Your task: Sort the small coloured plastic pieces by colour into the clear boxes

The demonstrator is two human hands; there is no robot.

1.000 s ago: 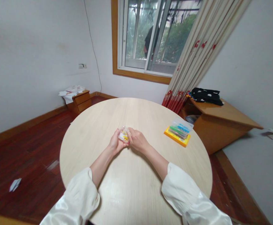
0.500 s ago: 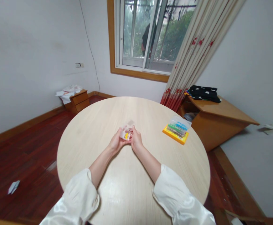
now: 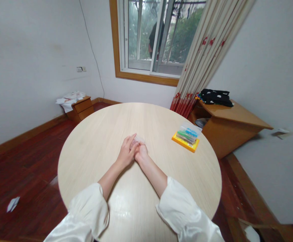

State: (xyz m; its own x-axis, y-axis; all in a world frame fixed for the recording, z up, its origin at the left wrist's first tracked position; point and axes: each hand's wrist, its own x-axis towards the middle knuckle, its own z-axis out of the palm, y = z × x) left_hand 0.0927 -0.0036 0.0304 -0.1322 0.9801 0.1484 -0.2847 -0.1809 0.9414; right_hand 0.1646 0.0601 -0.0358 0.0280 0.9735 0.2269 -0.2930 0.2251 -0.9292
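Over the middle of the round table point(image 3: 93, 144), both of my hands are closed around a small clear plastic box point(image 3: 138, 138). My left hand point(image 3: 126, 150) lies over its left side, fingers stretched along it. From the right and below, my right hand point(image 3: 141, 153) grips it, with its fingers partly hidden behind the left. Most of the box is covered by my hands, and its contents cannot be seen.
On the table's right side lies a yellow case point(image 3: 185, 144) with a raised clear lid and green and blue things inside. Beyond stand a wooden desk point(image 3: 242, 117) with dark folded cloth point(image 3: 217, 97) and a small drawer cabinet point(image 3: 82, 107). A person point(image 3: 153, 40) shows through the window.
My left hand has moved over the clear box, hiding the yellow pieces that showed in it before. My right hand has turned and drawn in closer. The view has shifted slightly.
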